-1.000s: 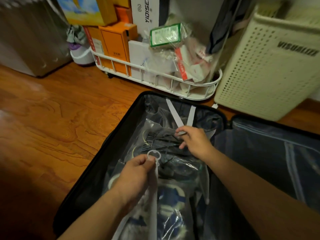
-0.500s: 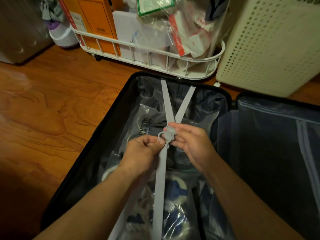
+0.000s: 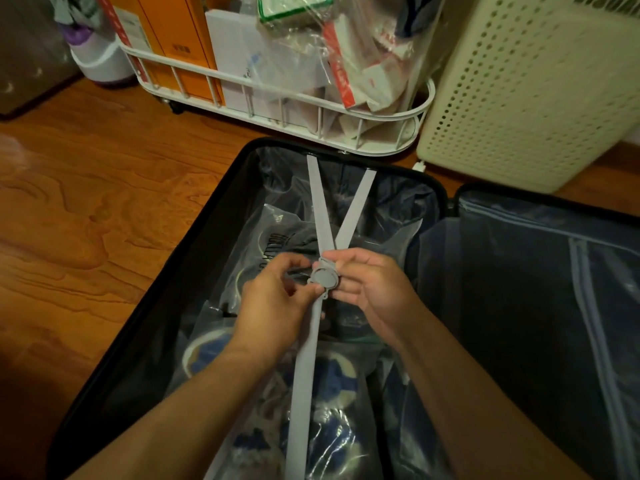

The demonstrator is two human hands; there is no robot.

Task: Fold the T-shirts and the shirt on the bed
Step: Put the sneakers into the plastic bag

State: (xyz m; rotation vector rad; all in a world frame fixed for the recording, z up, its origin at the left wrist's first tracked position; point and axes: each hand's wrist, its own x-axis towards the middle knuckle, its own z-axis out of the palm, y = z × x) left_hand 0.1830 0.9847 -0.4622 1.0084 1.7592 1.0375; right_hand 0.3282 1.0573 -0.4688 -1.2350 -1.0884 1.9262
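Both hands meet at the round grey buckle [image 3: 325, 279] at the centre of the open suitcase [image 3: 194, 216]: the left hand [image 3: 277, 299] pinches it from nine o'clock, the right hand [image 3: 370, 289] from three, likely to join the grey straps [image 3: 317, 202] running toward twelve and six and pin down the bagged clothes [image 3: 277, 237] beneath. No bed or loose shirt shows

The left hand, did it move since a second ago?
Yes. The left hand went up the suitcase, toward its far rim, and now meets the right hand at the round buckle.
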